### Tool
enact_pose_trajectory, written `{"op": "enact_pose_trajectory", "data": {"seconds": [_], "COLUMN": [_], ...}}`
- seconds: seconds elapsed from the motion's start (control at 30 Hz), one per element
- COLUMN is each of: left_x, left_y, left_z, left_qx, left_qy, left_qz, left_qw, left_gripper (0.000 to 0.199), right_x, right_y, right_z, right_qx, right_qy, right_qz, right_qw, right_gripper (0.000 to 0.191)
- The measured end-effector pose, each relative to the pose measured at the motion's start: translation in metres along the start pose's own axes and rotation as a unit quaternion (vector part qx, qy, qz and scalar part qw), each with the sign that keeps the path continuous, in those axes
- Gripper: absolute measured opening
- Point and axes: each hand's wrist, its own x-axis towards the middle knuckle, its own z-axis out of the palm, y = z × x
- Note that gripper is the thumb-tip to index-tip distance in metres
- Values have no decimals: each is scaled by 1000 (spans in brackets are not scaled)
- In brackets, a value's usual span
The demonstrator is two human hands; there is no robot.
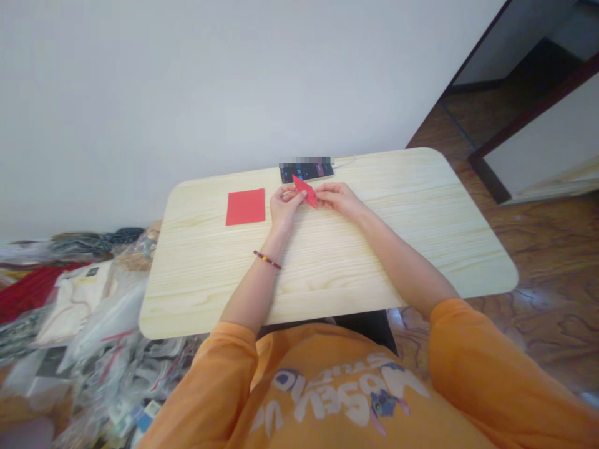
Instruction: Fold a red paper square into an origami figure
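Observation:
A small folded piece of red paper (305,190), pointed at its ends, is held up between both hands over the table. My left hand (284,206) pinches its left side, the thumb lying on the front face. My right hand (337,197) grips the right edge with thumb and fingertips. Flat on the table to the left of my left hand lies a square stack or sheet of red paper (246,206); how many sheets it has I cannot tell. Just behind the hands rests a phone (306,172) with its screen lit.
The pale wooden table (337,268) has rounded corners and touches or nearly touches the white wall (210,81). A white cable (345,163) runs from the phone. Bagged clothes (107,312) are piled on the left. Wooden flooring (547,249) and a doorway are to the right.

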Motion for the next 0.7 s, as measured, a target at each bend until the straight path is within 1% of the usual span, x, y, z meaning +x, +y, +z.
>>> {"op": "enact_pose_trajectory", "data": {"seconds": [0.17, 0.23, 0.33, 0.4, 0.5, 0.6, 0.7], "left_x": [-2, -2, -1, 1, 2, 2, 2], "left_y": [1, 2, 2, 1, 2, 4, 6], "left_z": [1, 0, -2, -3, -5, -5, -4], "left_qx": [20, 35, 60, 66, 40, 9, -13], "left_qy": [-35, -57, -82, -79, -71, -75, -58], "left_qz": [-4, -4, 0, -8, -36, -62, -76], "left_qw": [999, 998, 995, 995, 996, 995, 995], "left_gripper": [45, 41, 28, 24, 23, 22, 17], "right_x": [1, 1, -1, -2, -2, 1, 4], "right_y": [4, 4, 2, 0, -1, 1, 4], "right_z": [5, 7, 7, 6, 3, 0, -3], "right_qx": [4, 14, -13, -31, -27, 1, 33], "right_qy": [33, 32, 10, 8, 33, 60, 65], "right_qz": [-15, -19, -34, -34, -20, -1, 11], "right_qw": [999, 999, 999, 999, 999, 998, 997], "right_gripper": [30, 30, 25, 21, 17, 15, 16]}}
